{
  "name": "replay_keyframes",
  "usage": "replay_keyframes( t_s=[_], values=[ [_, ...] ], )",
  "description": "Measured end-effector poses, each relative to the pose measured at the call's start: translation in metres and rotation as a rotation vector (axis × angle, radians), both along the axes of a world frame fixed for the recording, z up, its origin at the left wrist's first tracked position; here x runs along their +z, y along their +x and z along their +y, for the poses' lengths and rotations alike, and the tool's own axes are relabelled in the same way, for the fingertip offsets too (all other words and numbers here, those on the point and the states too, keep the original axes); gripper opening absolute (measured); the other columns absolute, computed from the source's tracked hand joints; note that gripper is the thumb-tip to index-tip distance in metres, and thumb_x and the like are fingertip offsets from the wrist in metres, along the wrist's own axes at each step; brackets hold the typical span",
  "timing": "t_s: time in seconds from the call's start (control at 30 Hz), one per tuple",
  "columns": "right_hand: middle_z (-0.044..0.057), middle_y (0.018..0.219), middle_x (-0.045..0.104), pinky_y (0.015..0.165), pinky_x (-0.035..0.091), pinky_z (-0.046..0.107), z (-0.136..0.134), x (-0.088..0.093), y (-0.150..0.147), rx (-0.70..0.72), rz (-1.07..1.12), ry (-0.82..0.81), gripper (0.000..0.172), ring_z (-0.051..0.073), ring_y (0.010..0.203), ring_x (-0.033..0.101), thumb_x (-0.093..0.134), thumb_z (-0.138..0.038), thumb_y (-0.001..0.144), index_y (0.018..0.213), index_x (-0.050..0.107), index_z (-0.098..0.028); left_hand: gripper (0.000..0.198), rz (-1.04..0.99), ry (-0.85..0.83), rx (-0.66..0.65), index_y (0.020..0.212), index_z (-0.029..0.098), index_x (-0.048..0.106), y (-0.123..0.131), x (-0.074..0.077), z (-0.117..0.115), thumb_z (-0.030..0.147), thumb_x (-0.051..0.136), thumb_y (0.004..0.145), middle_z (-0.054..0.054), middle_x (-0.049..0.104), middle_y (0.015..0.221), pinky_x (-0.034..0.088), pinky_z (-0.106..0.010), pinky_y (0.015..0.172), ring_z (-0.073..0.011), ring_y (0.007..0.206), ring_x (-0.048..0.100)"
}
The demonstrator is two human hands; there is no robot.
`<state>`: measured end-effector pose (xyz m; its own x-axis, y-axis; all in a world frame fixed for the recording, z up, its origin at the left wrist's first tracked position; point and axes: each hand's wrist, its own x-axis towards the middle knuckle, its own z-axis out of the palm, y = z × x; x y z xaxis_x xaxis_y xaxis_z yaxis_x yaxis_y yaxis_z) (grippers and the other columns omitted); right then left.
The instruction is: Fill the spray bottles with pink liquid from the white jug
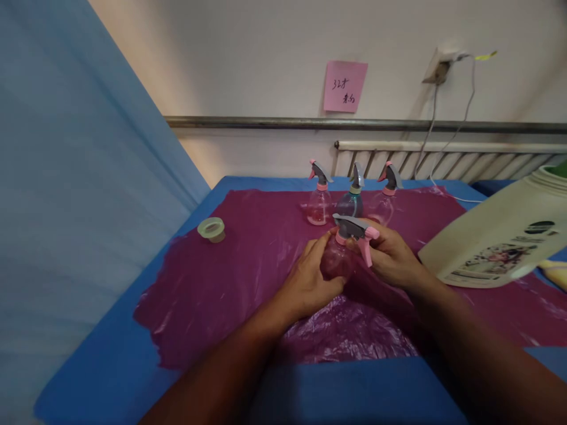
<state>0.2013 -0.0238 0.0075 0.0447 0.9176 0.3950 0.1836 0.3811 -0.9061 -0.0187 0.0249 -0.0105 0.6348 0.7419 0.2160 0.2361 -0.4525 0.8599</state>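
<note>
Forearms (221,372) foremost; left hand (312,282) curled round spray bottle (333,260), right hand (392,257) closed about its grey-pink sprayer head (354,226).

Before me a pale wall (248,59) across the top, a pink handwritten note (345,87) at upper centre, a wall socket (440,68) at upper right, a grey rail (266,123) under both, a blue curtain (80,177) filling the left.

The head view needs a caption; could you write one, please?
Left hand and right hand hold a spray bottle; behind, three bottles stand on purple sheeting.
</note>
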Motion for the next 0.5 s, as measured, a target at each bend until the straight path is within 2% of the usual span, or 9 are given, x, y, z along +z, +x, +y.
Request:
replay_keyframes(
  t_s=[0.13, 0.27, 0.37, 0.5],
  values=[
    [0.004, 0.116, 0.086, 0.090, 0.063, 0.037, 0.000, -0.003, -0.006, -0.091, 0.011, -0.011, 0.030, 0.023, 0.101, 0.078, 0.089, -0.046, 0.099, 0.124, 0.085, -0.029, 0.096, 0.006, 0.007, 0.005, 0.177, 0.033, 0.045, 0.000, 0.002, -0.001, 0.026, 0.087, 0.091, -0.014, 0.061, 0.164, 0.051, -0.062, 0.132, -0.0393, 0.155, 0.061],
    [0.004, 0.110, 0.086, 0.092, 0.065, 0.038, 0.003, -0.012, -0.015, -0.188, 0.131, -0.012, 0.032, 0.022, 0.097, 0.079, 0.098, -0.047, 0.090, 0.112, 0.083, -0.028, 0.098, 0.065, 0.020, 0.029, 0.177, 0.031, 0.043, 0.000, 0.005, -0.004, 0.026, 0.086, 0.090, -0.016, 0.060, 0.166, 0.050, -0.063, 0.132, -0.0408, 0.158, 0.059],
    [0.004, 0.110, 0.086, 0.096, 0.065, 0.038, 0.006, -0.019, -0.019, -0.218, 0.185, 0.011, 0.034, 0.023, 0.101, 0.080, 0.099, -0.047, 0.088, 0.107, 0.080, -0.027, 0.104, 0.084, 0.025, 0.046, 0.179, 0.032, 0.039, 0.000, 0.003, -0.003, 0.029, 0.089, 0.088, -0.016, 0.059, 0.169, 0.051, -0.065, 0.130, -0.0417, 0.158, 0.058],
    [0.002, 0.107, 0.084, 0.095, 0.063, 0.037, 0.007, -0.021, -0.023, -0.247, 0.220, 0.039, 0.038, 0.021, 0.101, 0.078, 0.103, -0.047, 0.085, 0.103, 0.075, -0.028, 0.105, 0.050, 0.101, -0.016, 0.180, 0.034, 0.036, 0.000, -0.004, 0.001, 0.028, 0.089, 0.089, -0.014, 0.057, 0.173, 0.049, -0.067, 0.132, -0.0418, 0.160, 0.056]
  ],
)
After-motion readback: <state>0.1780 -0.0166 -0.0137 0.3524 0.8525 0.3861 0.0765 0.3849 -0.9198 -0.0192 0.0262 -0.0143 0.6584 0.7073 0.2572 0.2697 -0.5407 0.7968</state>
